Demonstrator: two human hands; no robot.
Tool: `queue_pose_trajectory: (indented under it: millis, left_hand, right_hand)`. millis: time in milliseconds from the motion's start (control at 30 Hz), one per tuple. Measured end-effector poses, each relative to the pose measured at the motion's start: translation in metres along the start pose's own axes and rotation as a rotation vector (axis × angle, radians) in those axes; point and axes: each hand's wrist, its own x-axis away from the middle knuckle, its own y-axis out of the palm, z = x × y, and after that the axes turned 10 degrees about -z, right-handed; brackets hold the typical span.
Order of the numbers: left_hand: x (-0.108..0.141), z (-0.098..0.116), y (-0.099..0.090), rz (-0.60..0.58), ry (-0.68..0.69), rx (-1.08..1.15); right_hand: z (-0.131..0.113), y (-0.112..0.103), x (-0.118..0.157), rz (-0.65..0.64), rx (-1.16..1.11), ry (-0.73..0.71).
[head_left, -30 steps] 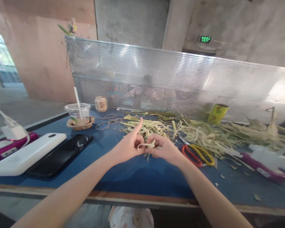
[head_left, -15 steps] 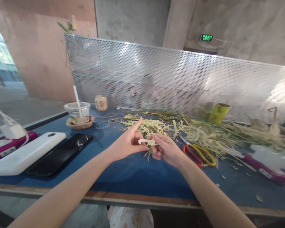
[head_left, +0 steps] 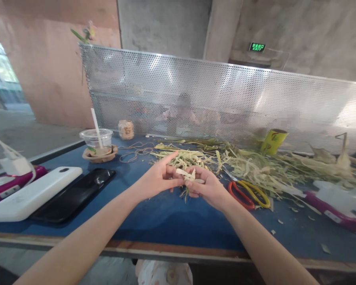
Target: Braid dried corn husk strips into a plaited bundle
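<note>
In front of me both hands meet over the blue table (head_left: 166, 225). My right hand (head_left: 207, 186) pinches a pale, folded plant strip (head_left: 190, 175) between thumb and fingers. My left hand (head_left: 158, 176) closes on the strip's left side with its thumb and curled fingers, while its index finger points up and away. Thin green stems (head_left: 184, 194) hang below the fingers. Behind the hands lies a heap of shredded pale-green plant strips (head_left: 192, 156). Scissors (head_left: 250, 194) with one red and one yellow handle rest right of my right hand.
At left stand a plastic cup with a straw (head_left: 97, 138), a white power bank (head_left: 38, 192) and a black phone (head_left: 77, 194). Loose string (head_left: 136, 150) lies behind. A yellow-green tube (head_left: 273, 141) and more strips (head_left: 255, 166) are at right. A perforated metal panel (head_left: 154, 91) bounds the back.
My left thumb and fingers have come closer to my right hand. The strip's curled left end has moved right and now stands up between both hands.
</note>
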Motion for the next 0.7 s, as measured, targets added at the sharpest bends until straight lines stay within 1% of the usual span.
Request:
queue_pose_trajectory:
  millis: [67, 133, 233, 400, 500, 600, 633, 700]
  left_hand:
    - [0.001, 0.000, 0.000, 0.038, 0.015, -0.088]
    - [0.002, 0.002, 0.000, 0.096, 0.064, -0.140]
    - [0.003, 0.006, 0.001, 0.147, 0.133, -0.096]
    - [0.002, 0.007, 0.003, 0.239, 0.188, -0.080]
    - [0.000, 0.007, 0.006, 0.296, 0.238, 0.003]
    - [0.000, 0.008, 0.006, 0.362, 0.263, 0.059]
    - [0.000, 0.009, 0.004, 0.369, 0.268, 0.068]
    - [0.002, 0.011, -0.001, 0.335, 0.262, 0.082]
  right_hand:
    - [0.001, -0.001, 0.000, 0.026, 0.074, 0.000]
    - [0.001, -0.001, -0.001, 0.034, 0.119, -0.006]
    - [0.000, -0.002, 0.000, 0.050, 0.136, -0.029]
    - [0.002, -0.002, 0.000, 0.065, 0.168, -0.055]
    - [0.002, -0.001, 0.000, 0.060, 0.113, -0.096]
    - [0.000, 0.000, -0.001, 0.055, 0.052, -0.102]
    - [-0.001, 0.001, 0.000, 0.048, 0.047, -0.096]
    - [-0.002, 0.001, 0.000, 0.025, 0.088, -0.061]
